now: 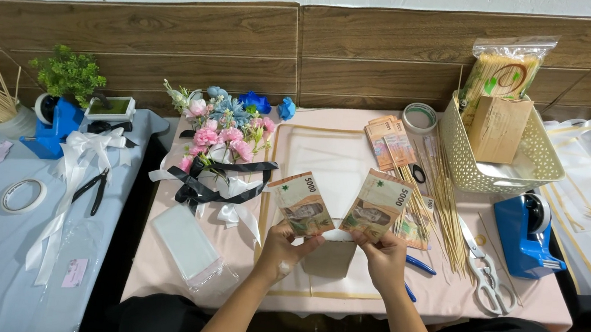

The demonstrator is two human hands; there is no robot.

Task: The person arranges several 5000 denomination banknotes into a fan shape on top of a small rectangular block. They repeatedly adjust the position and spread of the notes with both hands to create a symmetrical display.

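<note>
Left hand (281, 250) pinching one banknote (301, 204), right hand (384, 258) pinching another (378, 207); I'd keep both grips low, notes fanned evenly.

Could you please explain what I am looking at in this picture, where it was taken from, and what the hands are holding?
There is no machine here: a camera worn on a person's head looks down at their own bare hands over a pink-covered table. The left hand and the right hand each pinch a banknote, fanned side by side. Around them lie a flower bouquet with black ribbon, a stack of banknotes, wooden skewers, white scissors, a blue tape dispenser and a cream basket.
</note>
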